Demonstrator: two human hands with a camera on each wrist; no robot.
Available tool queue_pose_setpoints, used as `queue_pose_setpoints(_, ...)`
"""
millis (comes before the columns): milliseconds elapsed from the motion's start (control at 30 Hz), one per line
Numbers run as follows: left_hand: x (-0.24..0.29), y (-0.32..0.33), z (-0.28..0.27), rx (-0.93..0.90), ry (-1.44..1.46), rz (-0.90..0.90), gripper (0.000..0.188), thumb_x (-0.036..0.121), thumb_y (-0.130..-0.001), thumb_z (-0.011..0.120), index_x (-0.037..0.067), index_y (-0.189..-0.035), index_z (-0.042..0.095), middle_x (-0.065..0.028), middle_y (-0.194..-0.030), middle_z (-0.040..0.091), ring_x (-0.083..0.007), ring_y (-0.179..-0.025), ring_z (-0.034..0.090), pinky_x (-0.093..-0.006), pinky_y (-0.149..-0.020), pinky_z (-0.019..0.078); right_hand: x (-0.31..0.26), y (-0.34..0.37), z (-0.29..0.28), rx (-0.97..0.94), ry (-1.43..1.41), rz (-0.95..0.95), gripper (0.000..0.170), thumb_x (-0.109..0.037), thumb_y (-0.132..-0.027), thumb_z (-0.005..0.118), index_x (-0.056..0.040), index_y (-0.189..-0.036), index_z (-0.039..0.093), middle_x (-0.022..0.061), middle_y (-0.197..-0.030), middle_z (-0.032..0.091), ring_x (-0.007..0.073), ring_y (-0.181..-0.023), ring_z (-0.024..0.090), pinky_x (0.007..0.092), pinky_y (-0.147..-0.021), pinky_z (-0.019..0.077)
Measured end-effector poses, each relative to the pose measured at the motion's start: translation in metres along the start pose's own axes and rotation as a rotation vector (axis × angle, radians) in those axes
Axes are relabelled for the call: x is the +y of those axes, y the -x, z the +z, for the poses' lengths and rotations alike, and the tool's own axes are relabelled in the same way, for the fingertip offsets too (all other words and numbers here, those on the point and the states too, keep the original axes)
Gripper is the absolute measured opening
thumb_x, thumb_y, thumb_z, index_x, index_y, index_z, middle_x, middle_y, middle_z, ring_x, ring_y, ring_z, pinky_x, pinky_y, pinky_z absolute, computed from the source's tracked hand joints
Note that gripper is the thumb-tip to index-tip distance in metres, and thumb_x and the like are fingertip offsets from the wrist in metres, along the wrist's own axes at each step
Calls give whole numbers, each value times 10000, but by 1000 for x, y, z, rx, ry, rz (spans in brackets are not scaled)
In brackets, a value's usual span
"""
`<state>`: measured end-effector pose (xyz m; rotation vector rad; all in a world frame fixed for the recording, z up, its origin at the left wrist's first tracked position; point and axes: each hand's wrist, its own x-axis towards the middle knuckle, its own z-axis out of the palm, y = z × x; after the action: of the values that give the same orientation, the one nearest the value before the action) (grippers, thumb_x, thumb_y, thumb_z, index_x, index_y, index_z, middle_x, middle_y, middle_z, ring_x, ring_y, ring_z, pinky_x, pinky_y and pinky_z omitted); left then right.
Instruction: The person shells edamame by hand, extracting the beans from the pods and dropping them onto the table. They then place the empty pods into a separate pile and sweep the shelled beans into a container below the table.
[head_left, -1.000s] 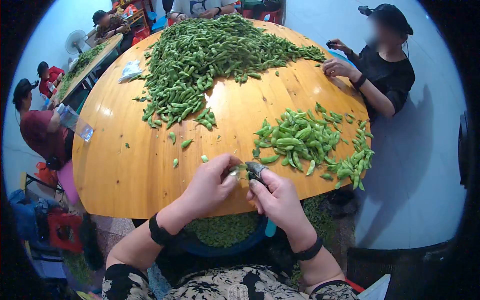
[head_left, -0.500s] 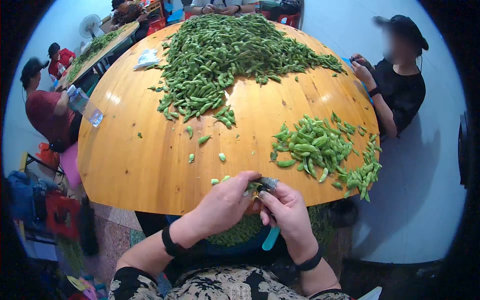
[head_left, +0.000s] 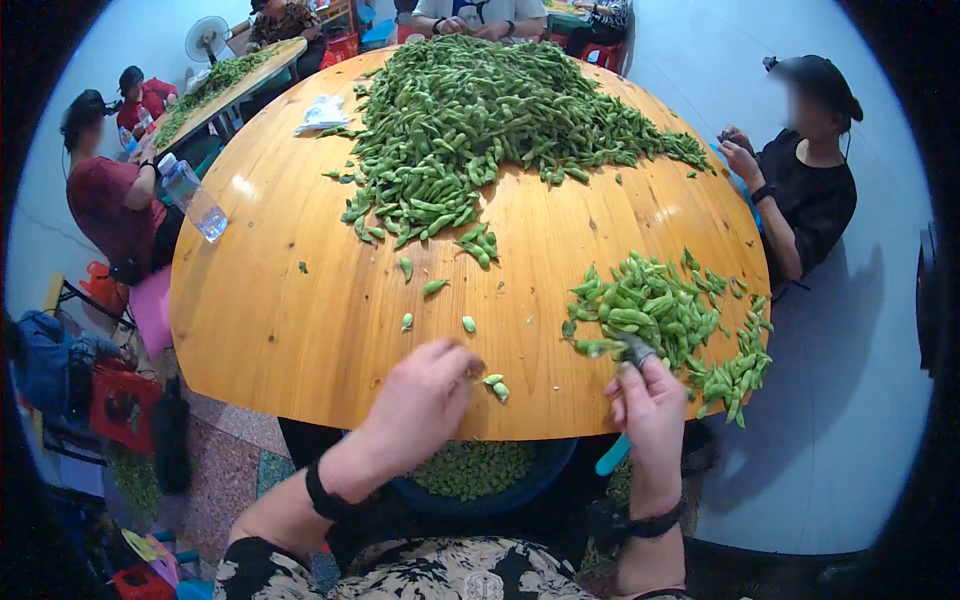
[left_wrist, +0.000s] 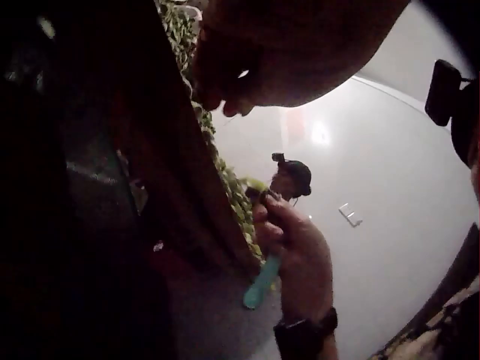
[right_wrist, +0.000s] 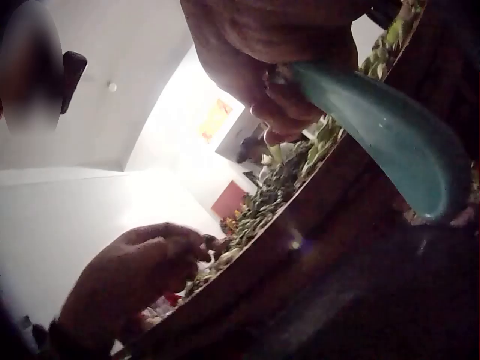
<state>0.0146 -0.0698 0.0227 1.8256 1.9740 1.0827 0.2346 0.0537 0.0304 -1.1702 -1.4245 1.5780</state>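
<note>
My right hand [head_left: 648, 400] grips a teal-handled tool [head_left: 612, 455], its rounded handle end sticking out below the palm. A grey covering [head_left: 636, 348] shows at the index fingertip. A light green pod [left_wrist: 256, 184] is at the tip of that hand, which overlaps the small heap of bean pods [head_left: 640, 295] in the head view. My left hand [head_left: 420, 395] is low over the front of the wooden table [head_left: 270, 350], fingers loosely bent, nothing visible in them. Right by its fingertips lie shelled green beans [head_left: 500, 391].
A big mound of pods [head_left: 480, 110] covers the table's far middle. Loose beans and pods [head_left: 435, 287] lie in front of it. A water bottle [head_left: 195, 200] is at the left edge. Below the front edge sits a blue tub [head_left: 545, 490] of beans. People sit around, one at right [head_left: 810, 190].
My hands, together a moment ago, have parted: the right with its tool moved right towards the small pod heap, the left stayed near the table's front. Beans now show beside the left fingertips.
</note>
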Motion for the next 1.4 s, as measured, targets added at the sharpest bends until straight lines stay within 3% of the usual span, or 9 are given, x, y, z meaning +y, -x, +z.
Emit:
queue_pose_setpoints(67, -6, -14, -11, 65, -148, 11, 140, 16, -806, 552, 4, -941, 586, -147, -893, 579, -340, -842, 592, -390, -758, 490, 5, -10, -14, 109, 308, -141, 172, -67, -916, 490, -19, -1041, 599, -8, -668, 544, 31, -494, 449, 201, -430, 355)
queue_pose_setpoints(200, -21, -45, -23, 95, -462, -61, 151, 52, -801, 572, 5, -944, 588, -151, -903, 549, -344, -891, 574, -431, -775, 478, 6, -13, -25, 101, 441, -192, 128, -75, -912, 488, -14, -957, 591, -13, -659, 535, 32, -494, 450, 214, -421, 355)
queue_pose_setpoints(300, -51, -60, -19, -59, -535, -96, 154, 51, -800, 571, 5, -945, 589, -152, -879, 536, -355, -887, 569, -441, -766, 476, -6, -5, -6, 64, 345, -170, 176, -79, -908, 490, -6, -1021, 605, -10, -656, 532, 33, -500, 464, 215, -430, 372)
queue_pose_setpoints(433, -44, -63, -18, -60, -504, -54, 151, 48, -797, 575, -1, -940, 589, -176, -876, 563, -366, -858, 575, -425, -769, 480, -1, -1, 14, -145, 244, -200, 306, -79, -907, 494, -4, -1195, 566, -7, -665, 563, 34, -497, 487, 197, -433, 404)
queue_pose_setpoints(533, -25, -55, -9, 22, -172, 114, 140, 59, -844, 574, -3, -969, 593, -127, -828, 611, -259, -738, 612, -349, -693, 503, -4, -3, 37, -324, 68, -19, 259, -86, -912, 493, 3, -1137, 583, -5, -681, 588, 30, -472, 491, 193, -411, 397)
queue_pose_setpoints(600, -1, -50, -2, -121, 414, -175, 148, 77, -892, 569, 2, -1017, 594, -50, -803, 632, -111, -663, 579, -255, -608, 486, -5, -7, 48, -410, -52, 104, 207, -111, -926, 492, 6, -1065, 591, 2, -694, 608, 25, -456, 502, 179, -391, 383)
queue_pose_setpoints(700, -4, -48, 17, -66, 499, -174, 148, 57, -900, 555, 17, -1039, 588, -35, -785, 617, -64, -627, 539, -224, -571, 461, -9, -8, 52, -448, -199, 148, 179, -138, -940, 488, -3, -1004, 588, 5, -701, 615, 19, -458, 511, 163, -373, 368)
queue_pose_setpoints(1233, -14, -58, 21, -238, 1016, -369, 155, 64, -902, 571, 6, -1046, 581, -47, -897, 627, -82, -707, 590, -218, -606, 505, 8, -12, 61, -339, -316, 113, 153, -110, -928, 514, -12, -1012, 598, -12, -675, 579, 11, -454, 439, 157, -405, 325)
queue_pose_setpoints(1400, -18, -56, 24, -213, 875, -299, 165, 68, -908, 563, -1, -1058, 572, -44, -900, 624, -83, -704, 589, -232, -627, 514, 9, -18, 65, -313, -263, 78, 140, -97, -930, 507, -12, -1000, 594, -4, -669, 567, 16, -452, 442, 159, -390, 318)
